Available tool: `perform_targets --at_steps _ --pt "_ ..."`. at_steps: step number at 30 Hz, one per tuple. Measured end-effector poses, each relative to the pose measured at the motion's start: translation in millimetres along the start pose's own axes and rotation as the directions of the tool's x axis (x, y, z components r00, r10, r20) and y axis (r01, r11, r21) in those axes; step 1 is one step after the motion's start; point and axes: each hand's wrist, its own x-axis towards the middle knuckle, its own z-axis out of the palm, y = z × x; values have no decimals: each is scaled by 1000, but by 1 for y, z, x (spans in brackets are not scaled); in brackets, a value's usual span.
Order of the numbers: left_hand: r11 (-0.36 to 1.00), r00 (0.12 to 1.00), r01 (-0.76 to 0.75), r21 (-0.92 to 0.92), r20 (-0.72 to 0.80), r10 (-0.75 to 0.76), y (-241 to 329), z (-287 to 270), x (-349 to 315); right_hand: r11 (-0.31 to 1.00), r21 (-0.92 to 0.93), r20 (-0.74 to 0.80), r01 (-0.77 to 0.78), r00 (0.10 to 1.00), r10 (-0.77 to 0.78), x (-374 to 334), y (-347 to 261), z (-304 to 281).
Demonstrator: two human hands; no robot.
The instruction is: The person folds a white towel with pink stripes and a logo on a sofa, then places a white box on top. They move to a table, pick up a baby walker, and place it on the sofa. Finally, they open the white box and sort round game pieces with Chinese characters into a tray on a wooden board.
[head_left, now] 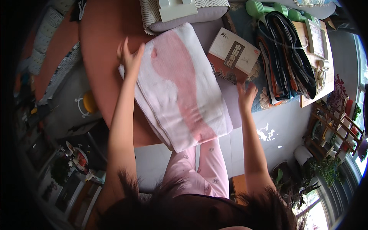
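Note:
A folded white and pink towel or small blanket (180,88) lies in front of me, partly on the reddish-brown seat and partly on a grey-lilac cushion. By its left edge is my left hand (131,59), fingers spread and nothing in them; whether it touches the cloth I cannot tell. To the right of the cloth, my right hand (247,97) is raised with its fingers apart, just below a white and brown box (235,53). It looks separate from both the cloth and the box.
Green dumbbells (264,8) stand at the far right, above a black bag-like bundle (285,55) with straps. A wooden board (326,88) holds a small frame. At the top, a patterned cushion (209,13) bears a pale plastic piece (176,9). Plants (327,168) line the window side.

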Motion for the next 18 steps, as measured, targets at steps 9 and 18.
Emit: perform_targets --at_steps 9,18 --pt "638 786 618 -459 353 -507 -86 -41 -148 257 664 563 -702 696 445 63 -20 -1" --pt "562 644 764 -318 446 -622 -114 -49 -122 779 600 -97 184 983 -157 -37 -132 -83"
